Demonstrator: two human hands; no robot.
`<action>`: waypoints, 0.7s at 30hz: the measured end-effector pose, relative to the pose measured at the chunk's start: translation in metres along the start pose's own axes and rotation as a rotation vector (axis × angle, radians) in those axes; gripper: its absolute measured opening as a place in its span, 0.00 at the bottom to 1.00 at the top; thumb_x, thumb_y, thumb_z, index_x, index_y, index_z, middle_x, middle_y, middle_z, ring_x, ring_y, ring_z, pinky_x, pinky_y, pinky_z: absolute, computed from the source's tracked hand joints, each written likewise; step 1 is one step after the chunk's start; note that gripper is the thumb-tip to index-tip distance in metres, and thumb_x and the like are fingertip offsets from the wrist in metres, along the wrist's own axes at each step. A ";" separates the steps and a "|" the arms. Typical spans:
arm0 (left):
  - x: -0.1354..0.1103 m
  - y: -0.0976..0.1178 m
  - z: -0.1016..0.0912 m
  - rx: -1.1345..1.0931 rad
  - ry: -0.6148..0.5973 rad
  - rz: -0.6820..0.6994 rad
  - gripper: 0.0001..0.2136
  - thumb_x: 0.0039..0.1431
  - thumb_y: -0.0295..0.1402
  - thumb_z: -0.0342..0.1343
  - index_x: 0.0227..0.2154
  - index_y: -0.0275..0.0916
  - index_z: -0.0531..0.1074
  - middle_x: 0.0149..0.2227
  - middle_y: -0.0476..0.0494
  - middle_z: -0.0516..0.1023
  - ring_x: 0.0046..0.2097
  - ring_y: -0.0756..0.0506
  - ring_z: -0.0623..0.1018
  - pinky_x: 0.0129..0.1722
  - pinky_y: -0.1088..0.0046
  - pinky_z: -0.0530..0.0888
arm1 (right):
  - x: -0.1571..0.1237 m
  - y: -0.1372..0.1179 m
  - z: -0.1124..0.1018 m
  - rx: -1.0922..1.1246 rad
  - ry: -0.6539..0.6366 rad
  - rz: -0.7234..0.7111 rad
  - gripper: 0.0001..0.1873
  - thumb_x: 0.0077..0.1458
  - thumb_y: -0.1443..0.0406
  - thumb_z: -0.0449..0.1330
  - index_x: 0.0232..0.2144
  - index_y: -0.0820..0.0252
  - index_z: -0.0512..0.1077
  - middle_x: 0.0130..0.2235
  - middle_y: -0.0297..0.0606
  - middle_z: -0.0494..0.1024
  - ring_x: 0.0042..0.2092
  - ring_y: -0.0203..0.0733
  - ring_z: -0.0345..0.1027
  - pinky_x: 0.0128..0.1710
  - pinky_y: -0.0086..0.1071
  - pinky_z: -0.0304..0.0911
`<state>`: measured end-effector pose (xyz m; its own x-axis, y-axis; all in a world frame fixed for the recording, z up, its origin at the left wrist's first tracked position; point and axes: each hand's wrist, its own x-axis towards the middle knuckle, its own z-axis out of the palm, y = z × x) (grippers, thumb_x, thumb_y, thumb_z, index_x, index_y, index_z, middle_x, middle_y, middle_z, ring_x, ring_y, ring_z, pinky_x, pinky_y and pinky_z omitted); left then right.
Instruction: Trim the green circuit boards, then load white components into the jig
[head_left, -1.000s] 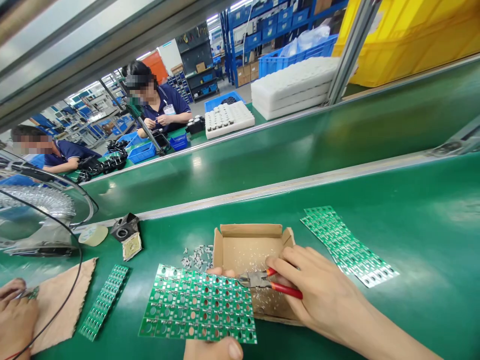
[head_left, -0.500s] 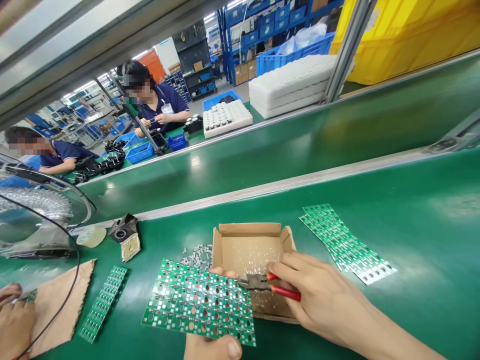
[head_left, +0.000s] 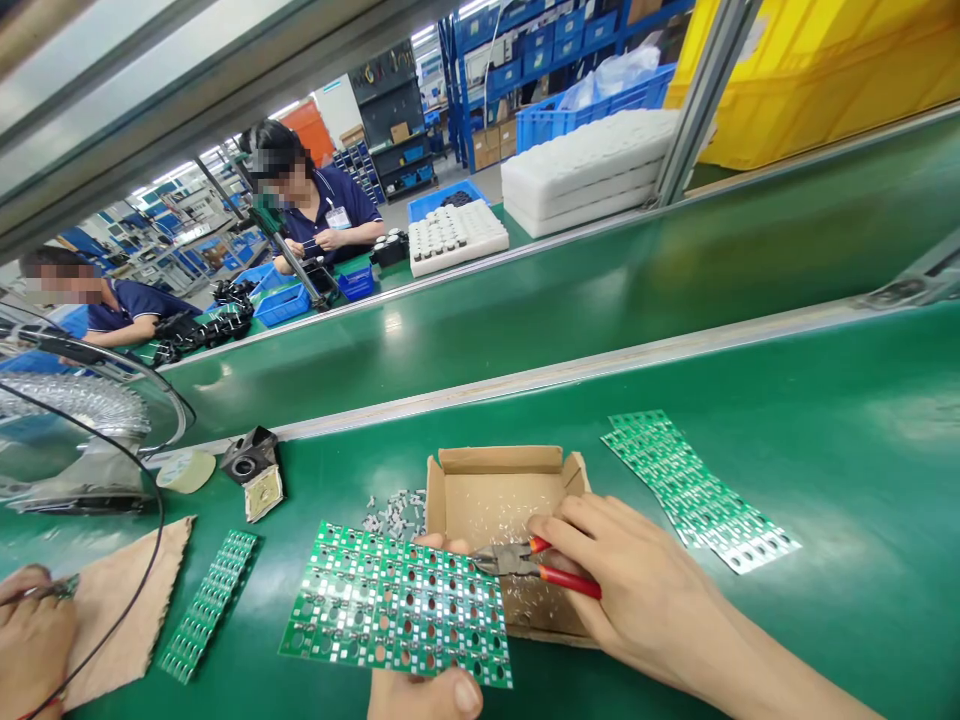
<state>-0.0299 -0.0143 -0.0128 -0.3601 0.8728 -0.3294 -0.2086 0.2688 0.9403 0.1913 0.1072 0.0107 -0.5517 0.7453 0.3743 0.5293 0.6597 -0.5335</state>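
My left hand (head_left: 431, 695) grips a green circuit board panel (head_left: 397, 605) from below, its thumb at the near edge and fingertips behind the far edge. The panel has rows of round holes and small soldered parts. In my right hand (head_left: 615, 570) are red-handled cutting pliers (head_left: 517, 560), their jaws at the panel's upper right edge. Whether the blades touch a lead cannot be made out. Under the pliers stands an open cardboard box (head_left: 499, 465) with many tiny clipped wire bits inside. Small grey-white parts (head_left: 394, 512) lie in a pile left of the box.
More circuit board panels (head_left: 690, 485) lie at the right, and another panel (head_left: 210, 605) lies left. A co-worker's hands (head_left: 34, 630) rest by a cardboard sheet (head_left: 131, 610) at far left. A metal rail (head_left: 480, 392) crosses behind; a black cable (head_left: 159, 520) hangs at left.
The view has shifted slightly. My hands, the panel and the pliers keep nearly the same places, with the panel tilted a little differently. The co-worker's hands at left have moved slightly.
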 end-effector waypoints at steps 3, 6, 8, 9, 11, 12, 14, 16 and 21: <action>-0.001 -0.002 -0.001 -0.011 0.030 0.014 0.36 0.46 0.56 0.63 0.60 0.63 0.62 0.48 0.55 0.80 0.66 0.28 0.61 0.62 0.48 0.70 | -0.001 0.000 0.000 0.000 -0.010 0.008 0.11 0.56 0.73 0.52 0.36 0.57 0.71 0.33 0.37 0.71 0.33 0.44 0.58 0.33 0.36 0.50; 0.000 -0.001 -0.002 0.035 0.017 0.016 0.36 0.46 0.55 0.63 0.60 0.63 0.62 0.49 0.54 0.80 0.66 0.27 0.62 0.62 0.48 0.70 | -0.003 0.000 0.001 0.007 -0.017 0.012 0.11 0.56 0.73 0.52 0.36 0.57 0.71 0.33 0.37 0.71 0.33 0.44 0.58 0.33 0.36 0.51; 0.000 -0.002 -0.002 0.014 0.006 0.016 0.36 0.46 0.55 0.62 0.61 0.63 0.62 0.49 0.54 0.80 0.66 0.27 0.63 0.61 0.48 0.71 | -0.003 0.000 0.002 0.016 -0.022 0.010 0.11 0.56 0.73 0.52 0.36 0.57 0.71 0.32 0.37 0.71 0.33 0.44 0.58 0.33 0.36 0.52; 0.000 -0.002 -0.002 -0.008 0.008 0.014 0.36 0.47 0.55 0.62 0.61 0.63 0.62 0.50 0.54 0.80 0.66 0.27 0.63 0.60 0.48 0.72 | -0.003 0.000 0.002 0.021 -0.025 0.009 0.11 0.56 0.73 0.51 0.36 0.57 0.71 0.32 0.37 0.70 0.33 0.44 0.58 0.33 0.36 0.52; 0.001 -0.004 -0.002 -0.040 0.018 0.011 0.37 0.46 0.55 0.62 0.61 0.62 0.61 0.50 0.54 0.79 0.65 0.27 0.63 0.59 0.47 0.73 | -0.002 0.000 0.002 0.031 -0.029 0.013 0.12 0.55 0.73 0.52 0.37 0.57 0.72 0.33 0.37 0.70 0.33 0.45 0.59 0.34 0.36 0.52; 0.001 -0.004 -0.003 -0.040 0.020 0.016 0.37 0.46 0.55 0.63 0.61 0.62 0.61 0.50 0.53 0.79 0.65 0.26 0.63 0.59 0.46 0.73 | -0.002 0.000 0.003 0.035 -0.030 0.016 0.12 0.55 0.73 0.52 0.37 0.57 0.72 0.33 0.37 0.71 0.33 0.45 0.59 0.34 0.36 0.52; 0.003 -0.005 -0.005 -0.014 0.004 0.037 0.37 0.45 0.56 0.63 0.61 0.62 0.62 0.51 0.54 0.79 0.65 0.26 0.64 0.59 0.46 0.73 | -0.001 0.000 0.003 0.037 -0.026 0.021 0.12 0.55 0.73 0.52 0.37 0.57 0.72 0.33 0.37 0.71 0.34 0.45 0.59 0.34 0.36 0.52; 0.004 -0.007 -0.007 0.024 -0.020 0.049 0.36 0.45 0.58 0.61 0.60 0.64 0.62 0.51 0.55 0.79 0.64 0.26 0.65 0.58 0.46 0.74 | -0.001 0.000 0.003 0.034 -0.016 0.021 0.11 0.55 0.73 0.52 0.37 0.57 0.72 0.33 0.37 0.71 0.33 0.44 0.59 0.34 0.36 0.52; 0.004 -0.004 -0.004 0.014 -0.017 0.005 0.34 0.47 0.56 0.63 0.59 0.63 0.63 0.50 0.54 0.80 0.62 0.27 0.68 0.57 0.48 0.75 | -0.002 0.000 0.002 0.032 -0.010 0.017 0.11 0.55 0.73 0.53 0.37 0.57 0.72 0.34 0.38 0.71 0.33 0.44 0.59 0.34 0.36 0.53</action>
<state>-0.0343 -0.0131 -0.0182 -0.3460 0.8810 -0.3228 -0.1943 0.2694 0.9432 0.1916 0.1057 0.0082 -0.5492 0.7552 0.3578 0.5176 0.6436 -0.5639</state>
